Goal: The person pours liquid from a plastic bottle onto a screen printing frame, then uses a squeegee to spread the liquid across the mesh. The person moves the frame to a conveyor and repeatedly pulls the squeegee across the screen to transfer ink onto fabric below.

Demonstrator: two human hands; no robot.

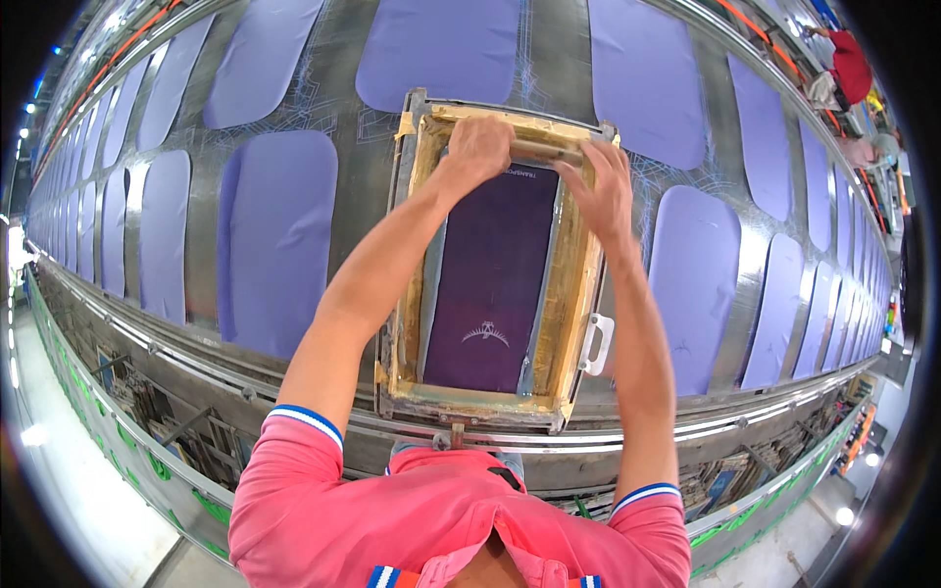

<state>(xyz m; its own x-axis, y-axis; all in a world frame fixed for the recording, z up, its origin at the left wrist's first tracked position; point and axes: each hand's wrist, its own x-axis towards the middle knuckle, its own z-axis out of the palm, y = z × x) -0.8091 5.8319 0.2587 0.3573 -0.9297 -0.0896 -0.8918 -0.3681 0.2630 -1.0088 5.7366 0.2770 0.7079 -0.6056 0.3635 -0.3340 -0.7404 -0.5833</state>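
A screen printing frame [470, 403] with yellowed, taped edges lies on the long table in front of me. Its dark purple mesh [490, 260] carries a pale winged emblem at the near end and small lettering at the far end. Across the far end of the mesh sits a squeegee [539, 151], partly hidden by my hands. My left hand [476, 149] is closed over its left end in a fist. At its right end, my right hand [602, 184] grips with the fingers bent over and the thumb on the near side.
Purple fabric panels [279, 235] lie in two rows along the dark table, on both sides of the frame. A white handle [596, 344] sticks out on the frame's right. A metal rail [333, 421] runs along the near edge. Another person in red [851, 69] is at the far right.
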